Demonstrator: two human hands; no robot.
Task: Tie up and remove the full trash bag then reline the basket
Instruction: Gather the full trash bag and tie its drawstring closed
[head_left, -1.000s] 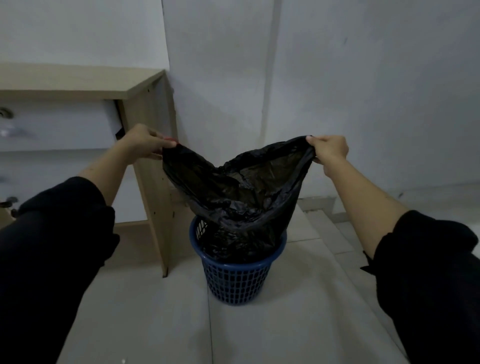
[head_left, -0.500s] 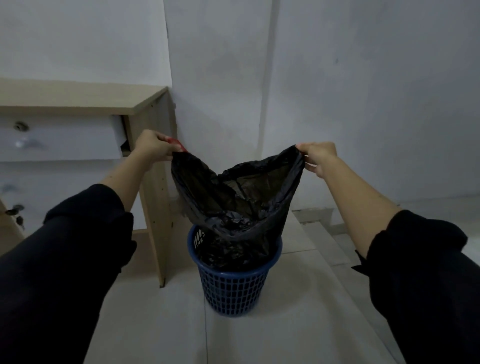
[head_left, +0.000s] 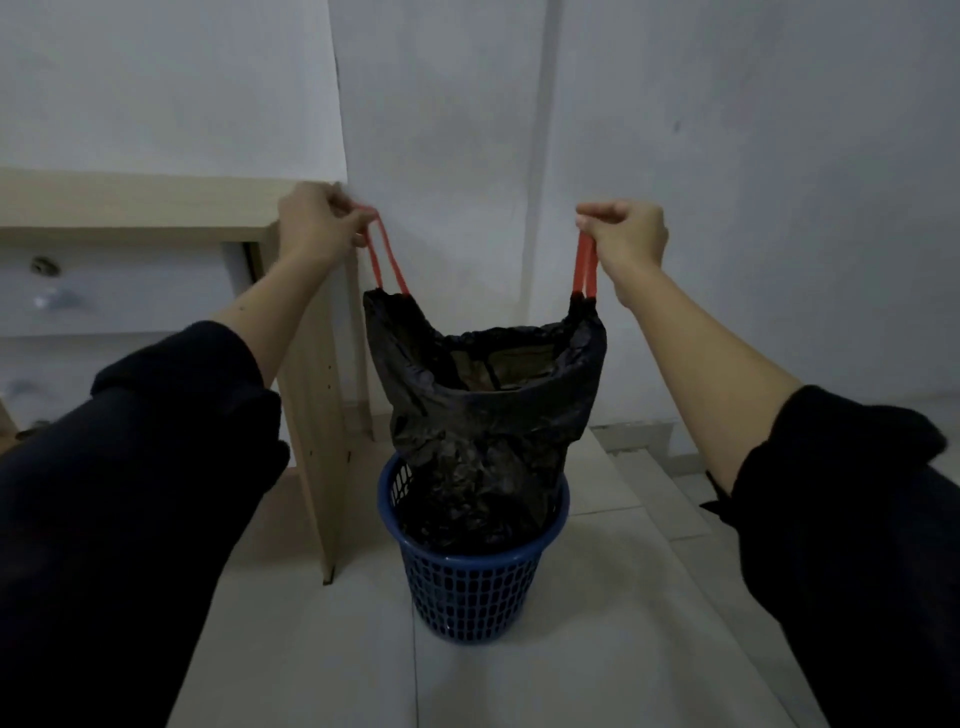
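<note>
Head cam: left hand (head_left: 317, 228) pinches the left red drawstring loop (head_left: 383, 260); right hand (head_left: 626, 236) grips the right red drawstring loop (head_left: 584, 267); both loops run taut up from the bag's rim; black trash bag (head_left: 483, 415) hangs between them, mouth gathered but not closed, lower part inside the blue basket (head_left: 470, 592); basket stands on the tiled floor (head_left: 597, 649) just beside the wooden counter (head_left: 156, 205).

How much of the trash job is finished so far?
Only the start. Done: the black trash bag is lifted partly out of the blue basket. In hand: the left hand and right hand grip the red drawstrings, but the mouth is open, untied. Left: tie it, carry it off, reline the basket.
</note>
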